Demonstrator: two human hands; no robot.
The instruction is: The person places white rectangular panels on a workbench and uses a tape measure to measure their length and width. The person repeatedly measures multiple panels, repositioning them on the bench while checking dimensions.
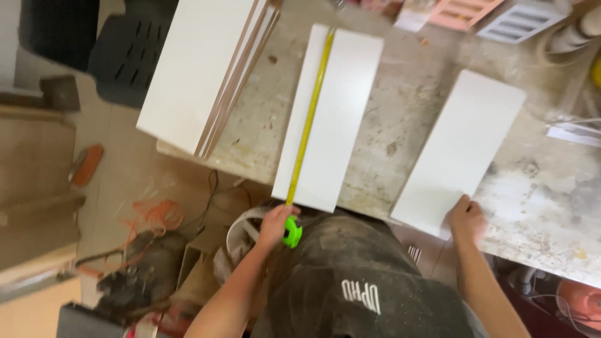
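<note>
Dusty, stained workbench (400, 125); cluttered floor (125, 181) with orange cord (153, 216).

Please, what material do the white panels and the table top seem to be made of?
The white panel under the yellow tape and the one under the right hand look like laminated board: smooth, matte white faces, thin straight edges. The stack of panels shows brownish edges, suggesting a wood-based core. The table top looks like worn, stained wood or plywood; unclear.
</note>
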